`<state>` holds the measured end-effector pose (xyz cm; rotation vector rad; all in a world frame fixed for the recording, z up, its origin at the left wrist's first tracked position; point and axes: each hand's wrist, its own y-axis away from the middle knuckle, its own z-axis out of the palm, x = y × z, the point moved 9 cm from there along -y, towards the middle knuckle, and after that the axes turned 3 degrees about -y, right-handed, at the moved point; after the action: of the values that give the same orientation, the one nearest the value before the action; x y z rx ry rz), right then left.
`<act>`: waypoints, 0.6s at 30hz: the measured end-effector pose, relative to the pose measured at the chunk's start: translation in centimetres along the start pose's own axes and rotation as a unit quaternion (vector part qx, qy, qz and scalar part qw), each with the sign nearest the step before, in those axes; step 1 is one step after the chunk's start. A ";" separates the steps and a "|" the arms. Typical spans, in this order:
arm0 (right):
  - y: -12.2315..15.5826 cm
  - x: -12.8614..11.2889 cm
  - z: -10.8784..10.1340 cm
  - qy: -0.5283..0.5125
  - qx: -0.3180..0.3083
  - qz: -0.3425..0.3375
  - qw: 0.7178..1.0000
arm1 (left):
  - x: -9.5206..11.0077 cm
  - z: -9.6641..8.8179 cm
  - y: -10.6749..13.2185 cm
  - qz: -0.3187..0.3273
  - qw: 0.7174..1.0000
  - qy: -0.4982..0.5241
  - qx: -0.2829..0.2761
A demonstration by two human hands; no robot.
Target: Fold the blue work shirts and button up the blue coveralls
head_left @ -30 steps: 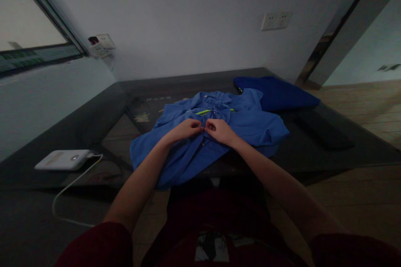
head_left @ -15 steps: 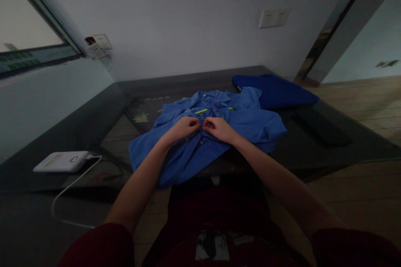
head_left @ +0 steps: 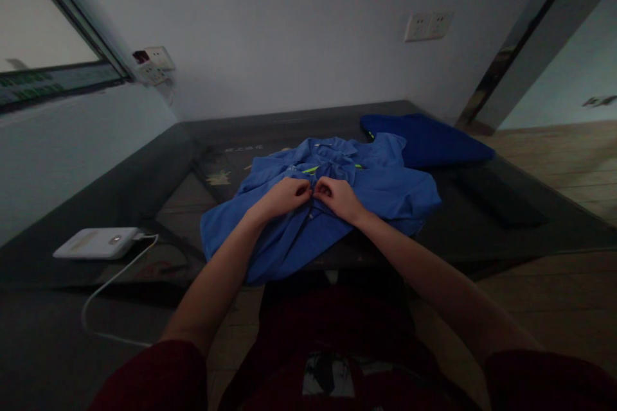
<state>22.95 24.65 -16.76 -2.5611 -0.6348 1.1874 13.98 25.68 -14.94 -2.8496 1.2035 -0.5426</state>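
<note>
A blue collared shirt (head_left: 385,192) with a thin yellow-green stripe lies spread on the dark table, its collar toward the wall. At the middle of its front, my left hand (head_left: 292,194) pinches the cloth by the front edge. My right hand (head_left: 337,196) is closed on the opposite front edge, fingertips almost touching those of the left. Whatever small part sits between the fingertips is hidden. Below the hands the front edges run down toward me, and a sleeve spreads out on either side.
Behind the shirt on the right lies a dark blue flat case (head_left: 434,141). A black flat object (head_left: 501,196) rests nearer the table's right edge. On the left, a white power bank (head_left: 96,244) has a white cable (head_left: 108,286) hanging past the dark table's (head_left: 299,119) front edge.
Both hands stay at the shirt's front with only slight finger movement. The cloth just above them bunches up a little more. The view has shifted slightly.
</note>
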 end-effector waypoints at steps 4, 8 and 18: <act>0.1 -1.4 -0.9 0.009 0.023 -0.086 0.996 | 0.0 0.1 0.0 0.009 1.000 -0.002 -0.007; 0.2 -1.9 -0.5 0.053 -0.011 -0.136 0.989 | 0.1 0.2 0.0 0.028 0.999 0.026 -0.008; 0.0 -1.5 -1.1 0.108 0.009 -0.100 0.989 | -0.6 -0.4 -0.5 0.023 0.990 0.131 0.055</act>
<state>22.96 23.85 -15.03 -2.4944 -0.8011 0.8333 13.77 26.50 -14.67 -2.7142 1.2246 -0.9752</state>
